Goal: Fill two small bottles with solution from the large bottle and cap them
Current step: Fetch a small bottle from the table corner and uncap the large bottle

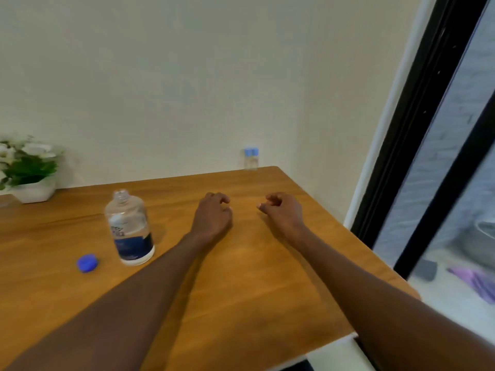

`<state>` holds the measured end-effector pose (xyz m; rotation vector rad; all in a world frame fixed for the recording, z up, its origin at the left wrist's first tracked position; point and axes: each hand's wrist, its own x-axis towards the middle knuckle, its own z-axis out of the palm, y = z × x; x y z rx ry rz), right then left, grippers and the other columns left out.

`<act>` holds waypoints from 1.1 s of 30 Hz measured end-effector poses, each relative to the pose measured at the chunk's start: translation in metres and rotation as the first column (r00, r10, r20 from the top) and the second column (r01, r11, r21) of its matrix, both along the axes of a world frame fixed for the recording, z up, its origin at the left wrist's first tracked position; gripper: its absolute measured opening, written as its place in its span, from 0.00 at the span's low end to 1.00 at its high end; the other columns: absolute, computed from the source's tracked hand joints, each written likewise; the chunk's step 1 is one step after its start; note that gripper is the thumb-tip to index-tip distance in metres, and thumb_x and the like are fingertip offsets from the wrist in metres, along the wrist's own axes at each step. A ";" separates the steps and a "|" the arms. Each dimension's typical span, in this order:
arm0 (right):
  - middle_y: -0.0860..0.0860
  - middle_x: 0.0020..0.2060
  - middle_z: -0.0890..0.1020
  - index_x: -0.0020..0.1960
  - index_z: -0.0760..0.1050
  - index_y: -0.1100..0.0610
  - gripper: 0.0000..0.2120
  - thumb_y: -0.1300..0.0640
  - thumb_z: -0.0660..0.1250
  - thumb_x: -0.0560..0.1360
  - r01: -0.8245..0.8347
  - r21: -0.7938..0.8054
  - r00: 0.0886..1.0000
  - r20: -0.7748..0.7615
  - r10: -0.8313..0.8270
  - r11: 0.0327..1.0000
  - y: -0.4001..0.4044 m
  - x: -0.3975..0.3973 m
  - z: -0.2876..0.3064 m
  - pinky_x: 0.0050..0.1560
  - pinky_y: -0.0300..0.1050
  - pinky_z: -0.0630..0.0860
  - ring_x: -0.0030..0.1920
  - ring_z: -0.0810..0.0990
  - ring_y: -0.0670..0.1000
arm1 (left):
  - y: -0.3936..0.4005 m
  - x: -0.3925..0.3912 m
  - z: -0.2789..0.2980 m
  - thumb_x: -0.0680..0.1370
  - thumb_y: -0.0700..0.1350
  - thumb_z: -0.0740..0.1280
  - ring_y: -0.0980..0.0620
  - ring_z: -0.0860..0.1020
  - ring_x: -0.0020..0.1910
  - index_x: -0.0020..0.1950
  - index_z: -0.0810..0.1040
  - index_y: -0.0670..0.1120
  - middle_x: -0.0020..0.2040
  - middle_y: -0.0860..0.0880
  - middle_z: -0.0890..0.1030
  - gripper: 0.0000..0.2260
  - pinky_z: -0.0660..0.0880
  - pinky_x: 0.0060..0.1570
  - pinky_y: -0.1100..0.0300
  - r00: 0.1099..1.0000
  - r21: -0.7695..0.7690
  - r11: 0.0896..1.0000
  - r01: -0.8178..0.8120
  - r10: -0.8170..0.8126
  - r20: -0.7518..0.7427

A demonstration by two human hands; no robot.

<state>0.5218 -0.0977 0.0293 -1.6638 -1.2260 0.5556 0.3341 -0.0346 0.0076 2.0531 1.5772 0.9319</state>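
Wooden table (241, 277) against a cream wall; your left hand (213, 214) and right hand (281, 210) hover over it, fingers loosely curled, holding nothing; left of them the uncapped large bottle (130, 228) stands upright, label too blurred to read, its blue cap (87, 262) beside it; two small bottles (251, 158), blue-capped, stand together at the far edge, contents unclear.

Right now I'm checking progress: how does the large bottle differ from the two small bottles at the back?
The large bottle stands uncapped, its blue cap lying beside it; the small bottles both wear blue caps. The large bottle is much bigger and carries a dark blue label; the small bottles look plain. The large bottle stands left of the hands; the small bottles stand at the table's far edge by the wall. All are clear and upright.
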 end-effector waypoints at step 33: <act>0.54 0.63 0.84 0.69 0.79 0.58 0.19 0.57 0.70 0.78 0.110 -0.007 0.981 0.163 -0.107 0.994 0.281 0.048 -0.022 0.60 0.47 0.77 0.62 0.82 0.55 | 0.106 0.023 -0.011 0.83 0.64 0.56 0.46 0.68 0.68 0.68 0.70 0.55 0.69 0.50 0.70 0.19 0.70 0.65 0.46 0.905 0.090 0.995 -0.051 0.084 -0.417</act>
